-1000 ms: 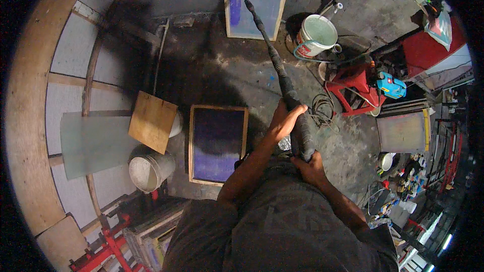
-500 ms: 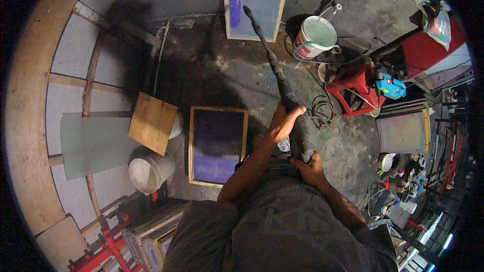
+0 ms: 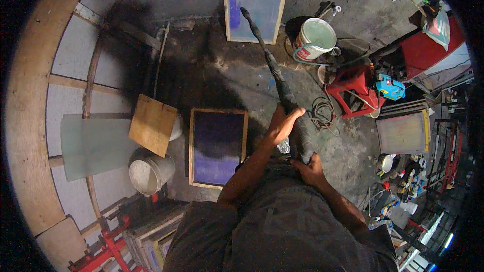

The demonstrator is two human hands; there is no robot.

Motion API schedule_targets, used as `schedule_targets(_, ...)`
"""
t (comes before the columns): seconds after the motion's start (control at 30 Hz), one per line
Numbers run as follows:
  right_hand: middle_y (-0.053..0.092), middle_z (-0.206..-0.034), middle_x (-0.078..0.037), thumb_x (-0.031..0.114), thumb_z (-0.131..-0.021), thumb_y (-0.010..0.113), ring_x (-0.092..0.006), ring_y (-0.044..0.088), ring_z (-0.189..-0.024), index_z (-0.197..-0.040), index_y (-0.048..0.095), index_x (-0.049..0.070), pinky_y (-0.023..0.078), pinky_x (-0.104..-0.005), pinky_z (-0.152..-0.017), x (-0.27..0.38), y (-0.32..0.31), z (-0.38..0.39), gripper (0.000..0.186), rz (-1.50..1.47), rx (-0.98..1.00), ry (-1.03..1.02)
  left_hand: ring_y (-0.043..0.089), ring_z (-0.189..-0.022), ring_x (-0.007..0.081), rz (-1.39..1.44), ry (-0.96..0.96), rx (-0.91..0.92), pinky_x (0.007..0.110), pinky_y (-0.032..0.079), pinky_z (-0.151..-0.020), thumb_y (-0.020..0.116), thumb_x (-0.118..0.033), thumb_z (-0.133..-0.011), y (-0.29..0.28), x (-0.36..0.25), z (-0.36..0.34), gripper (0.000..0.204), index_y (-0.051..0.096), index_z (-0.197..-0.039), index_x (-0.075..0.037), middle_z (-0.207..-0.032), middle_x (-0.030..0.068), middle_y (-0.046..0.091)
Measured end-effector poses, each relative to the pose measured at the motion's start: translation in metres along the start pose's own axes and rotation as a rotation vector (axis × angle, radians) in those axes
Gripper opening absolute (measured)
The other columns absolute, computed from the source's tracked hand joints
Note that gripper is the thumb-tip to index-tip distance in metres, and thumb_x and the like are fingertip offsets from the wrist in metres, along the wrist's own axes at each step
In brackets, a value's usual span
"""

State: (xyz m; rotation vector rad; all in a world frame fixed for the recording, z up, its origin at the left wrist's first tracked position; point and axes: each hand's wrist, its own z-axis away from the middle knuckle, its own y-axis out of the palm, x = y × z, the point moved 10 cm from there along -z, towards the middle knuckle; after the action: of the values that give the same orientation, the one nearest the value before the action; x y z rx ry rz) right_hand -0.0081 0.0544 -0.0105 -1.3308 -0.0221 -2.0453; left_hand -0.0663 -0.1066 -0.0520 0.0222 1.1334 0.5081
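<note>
A long black pressure washer wand (image 3: 276, 73) is in both my hands, slanting up and away to the left. My left hand (image 3: 288, 127) wraps around its thicker middle part. Closer to my body, my right hand (image 3: 309, 170) grips the rear end; some of its fingers are hidden. In the picture the wand's tip overlaps a wood-framed printing screen (image 3: 262, 10) leaning against the far wall. That screen has pale blue-grey mesh with a purple patch on its left side. No spray can be made out. A second framed screen (image 3: 218, 168), dark purple, lies to the left of my forearm.
A white bucket (image 3: 307, 50) of pale liquid stands right of the far screen. A blue machine (image 3: 390, 87) rests on a red stool (image 3: 350, 90), with coiled hose (image 3: 322, 113) beside it. At left are a pale bucket (image 3: 146, 177), a wooden board (image 3: 153, 125) and a translucent sheet (image 3: 93, 146).
The wand's tip has shifted slightly left across the far screen. The view has tilted a little, so the far screen sits slightly lower. Both hands keep their hold.
</note>
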Motion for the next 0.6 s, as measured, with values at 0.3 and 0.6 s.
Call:
schedule_targets(0.3, 0.063, -0.092, -0.007, 0.016, -0.077, 0.07, -0.0185, 0.059, -0.085, -0.098, 0.058, 0.001, 0.046, -0.0339, -0.075, -0.029, 0.011, -0.007, 0.028, -0.05, 0.165, 0.017, 0.053, -0.088, 0.0202, -0.031, 0.006, -0.034, 0.033, 0.044, -0.078, 0.068, -0.033, -0.076, -0.002, 0.001, 0.0, 0.058, 0.043, -0.11, 0.006, -0.098, 0.0128, 0.055)
schedule_targets(0.6, 0.062, -0.096, -0.01, 0.019, -0.076, 0.073, -0.0198, 0.059, -0.088, -0.104, 0.055, 0.0, 0.047, -0.034, -0.077, -0.041, 0.005, -0.003, 0.038, -0.085, 0.086, 0.158, 0.054, -0.088, 0.0213, 0.016, 0.044, -0.019, 0.033, 0.044, -0.078, 0.069, -0.034, -0.074, 0.0, -0.006, 0.001, 0.065, 0.041, -0.116, 0.006, -0.099, 0.0133, 0.055)
